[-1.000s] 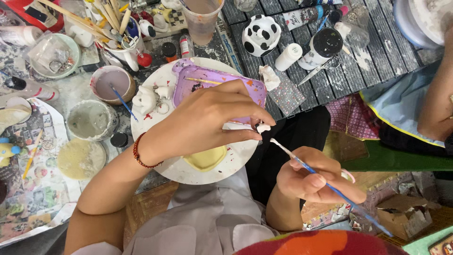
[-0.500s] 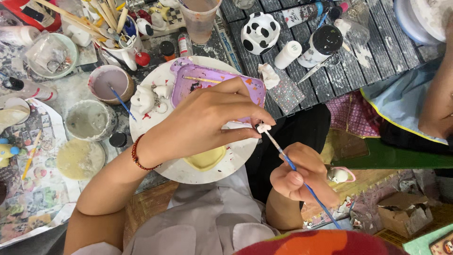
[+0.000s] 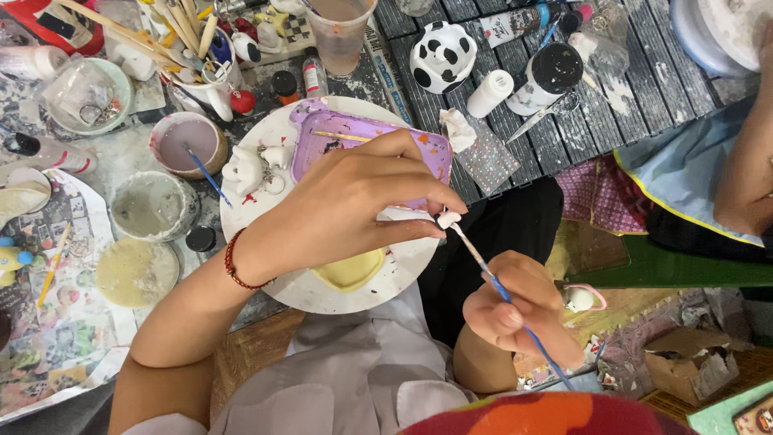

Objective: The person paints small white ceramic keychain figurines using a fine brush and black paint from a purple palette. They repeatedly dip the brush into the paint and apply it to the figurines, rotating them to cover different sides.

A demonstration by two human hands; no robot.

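Shifting since earlier: right hand [image 3: 523, 310] has risen, its blue-handled brush [image 3: 491, 278] tip now at the figurine.
Figurine: small white figurine [image 3: 448, 218] pinched at left hand [image 3: 354, 205] fingertips, above the white plate [image 3: 266, 133].
Right hand: fingers closed around the brush.
Containers: white black-capped bottle [image 3: 543, 76], probably paint, on the dark slatted tabletop [image 3: 644, 72].

bench [image 3: 644, 105] – dark grey slats on the right, newspaper [image 3: 48, 354] over the left | white round plate [image 3: 403, 266] near the middle | lilac paint cup [image 3: 189, 143], grey water pot [image 3: 151, 205] beside it | cow-spotted figurine [image 3: 441, 55], white bottle [image 3: 489, 93], black-capped bottle [image 3: 547, 76] – on the slats
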